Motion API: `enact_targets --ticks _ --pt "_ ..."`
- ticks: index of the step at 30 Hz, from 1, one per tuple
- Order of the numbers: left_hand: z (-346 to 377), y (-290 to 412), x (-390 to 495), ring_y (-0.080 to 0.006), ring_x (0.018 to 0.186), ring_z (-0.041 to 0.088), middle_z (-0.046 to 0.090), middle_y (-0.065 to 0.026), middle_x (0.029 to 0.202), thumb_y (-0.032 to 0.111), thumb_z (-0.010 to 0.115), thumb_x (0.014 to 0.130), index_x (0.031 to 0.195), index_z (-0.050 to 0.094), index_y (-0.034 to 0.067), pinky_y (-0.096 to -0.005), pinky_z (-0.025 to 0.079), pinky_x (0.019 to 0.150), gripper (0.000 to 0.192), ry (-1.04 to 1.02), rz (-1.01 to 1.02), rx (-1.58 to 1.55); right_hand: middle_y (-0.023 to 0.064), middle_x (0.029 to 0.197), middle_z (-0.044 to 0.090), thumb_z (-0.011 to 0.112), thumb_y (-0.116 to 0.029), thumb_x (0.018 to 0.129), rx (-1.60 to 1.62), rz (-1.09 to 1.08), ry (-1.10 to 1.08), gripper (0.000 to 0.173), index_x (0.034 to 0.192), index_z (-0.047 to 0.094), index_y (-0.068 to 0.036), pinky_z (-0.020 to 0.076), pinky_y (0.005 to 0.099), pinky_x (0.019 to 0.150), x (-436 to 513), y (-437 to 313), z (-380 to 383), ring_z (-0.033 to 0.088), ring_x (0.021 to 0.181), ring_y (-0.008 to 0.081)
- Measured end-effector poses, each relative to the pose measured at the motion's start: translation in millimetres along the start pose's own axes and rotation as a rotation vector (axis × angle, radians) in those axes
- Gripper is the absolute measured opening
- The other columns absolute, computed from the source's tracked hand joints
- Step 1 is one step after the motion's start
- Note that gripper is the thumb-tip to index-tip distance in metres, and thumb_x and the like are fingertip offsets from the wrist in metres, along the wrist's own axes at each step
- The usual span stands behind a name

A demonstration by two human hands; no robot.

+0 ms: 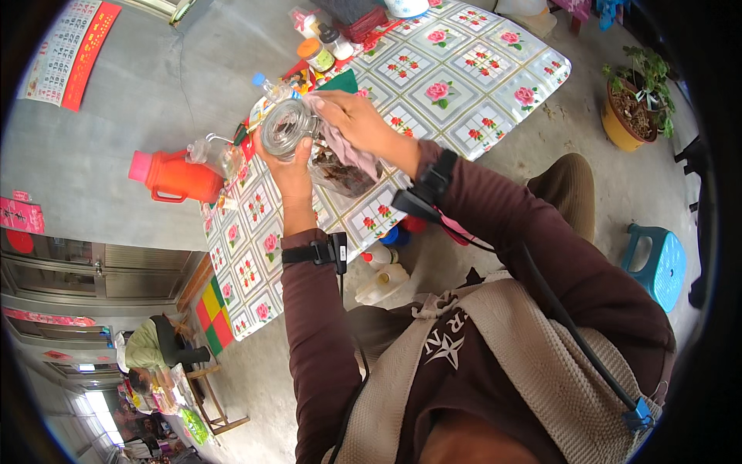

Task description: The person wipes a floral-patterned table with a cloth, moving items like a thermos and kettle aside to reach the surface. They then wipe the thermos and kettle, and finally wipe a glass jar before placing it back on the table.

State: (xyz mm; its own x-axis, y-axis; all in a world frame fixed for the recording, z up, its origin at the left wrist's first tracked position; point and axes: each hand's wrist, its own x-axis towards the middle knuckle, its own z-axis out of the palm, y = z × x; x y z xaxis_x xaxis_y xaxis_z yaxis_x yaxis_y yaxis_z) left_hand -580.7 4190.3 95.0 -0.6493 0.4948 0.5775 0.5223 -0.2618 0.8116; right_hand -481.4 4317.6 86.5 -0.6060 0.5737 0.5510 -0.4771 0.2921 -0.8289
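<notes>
A clear glass jar (pixel 342 174) with dark dried pieces inside stands tilted in view over the flowered tablecloth (pixel 437 93). Its round glass lid (pixel 288 129) faces up at the jar's upper left end. My left hand (pixel 290 168) grips the lid and neck area, the thumb on the lid's rim. A pink cloth (pixel 342 142) is in my right hand (pixel 359 124), which presses it against the jar beside the lid. Part of the jar is hidden by the cloth and my hands.
Left of the jar are a glass pitcher (pixel 217 156) and a red-orange thermos (pixel 185 176). A plastic bottle (pixel 272 88) and an orange-lidded jar (pixel 316 55) stand beyond. Jugs (pixel 384 283) lie below the table edge; a blue stool (pixel 658 264) is at right. Another person (pixel 148 354) bends over a far table.
</notes>
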Motion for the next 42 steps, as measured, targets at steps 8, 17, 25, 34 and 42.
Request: enact_targets --ticks 8,17,25,34,42 --pt "-1 0 2 -0.0212 0.119 0.046 0.045 -0.0108 0.13 0.01 0.08 0.07 0.142 0.021 0.01 -0.0335 0.038 0.101 0.093 -0.014 0.038 0.069 0.0111 0.104 0.06 0.066 -0.02 0.082 -0.376 -0.366 0.108 0.021 0.097 0.069 -0.006 0.0493 0.0343 0.073 -3 -21 -10 0.061 0.081 0.0284" --pt "3 -2 -1 -0.0209 0.118 0.047 0.043 -0.0109 0.131 0.012 0.081 0.07 0.141 0.022 0.008 -0.0325 0.039 0.1 0.093 0.045 0.009 0.055 0.0107 0.107 0.056 0.065 -0.013 0.077 -0.794 -0.384 0.013 0.03 0.107 0.068 -0.011 0.0498 0.0377 0.073 -31 -44 -6 0.056 0.087 0.0295" --pt "3 -3 1 -0.0218 0.116 0.048 0.044 -0.0128 0.13 0.014 0.082 0.069 0.141 0.02 0.007 -0.0333 0.039 0.1 0.095 0.059 0.018 0.037 0.013 0.085 0.06 0.061 -0.019 0.08 -0.488 -0.194 0.0 0.021 0.096 0.07 -0.008 0.0505 0.0401 0.066 -15 -55 -21 0.062 0.076 0.032" --pt "12 -1 -2 -0.0216 0.116 0.047 0.044 -0.0129 0.13 0.012 0.083 0.069 0.14 0.022 0.004 -0.0319 0.038 0.1 0.094 0.127 0.021 0.082 0.0161 0.086 0.063 0.056 -0.019 0.084 0.16 0.201 0.026 0.029 0.103 0.065 0.001 0.0495 0.0355 0.072 -32 -18 -21 0.063 0.081 0.0296" --pt "20 27 -36 -0.04 0.132 0.027 0.028 -0.0293 0.14 0.026 0.066 0.084 0.142 0.016 -0.006 -0.0437 0.02 0.111 0.082 0.122 0.093 0.591 0.0238 0.131 0.041 0.054 -0.019 0.089 -0.368 -0.344 0.015 0.051 0.133 0.04 -0.001 0.0356 0.0398 0.1 -50 20 -3 0.042 0.119 0.0392"
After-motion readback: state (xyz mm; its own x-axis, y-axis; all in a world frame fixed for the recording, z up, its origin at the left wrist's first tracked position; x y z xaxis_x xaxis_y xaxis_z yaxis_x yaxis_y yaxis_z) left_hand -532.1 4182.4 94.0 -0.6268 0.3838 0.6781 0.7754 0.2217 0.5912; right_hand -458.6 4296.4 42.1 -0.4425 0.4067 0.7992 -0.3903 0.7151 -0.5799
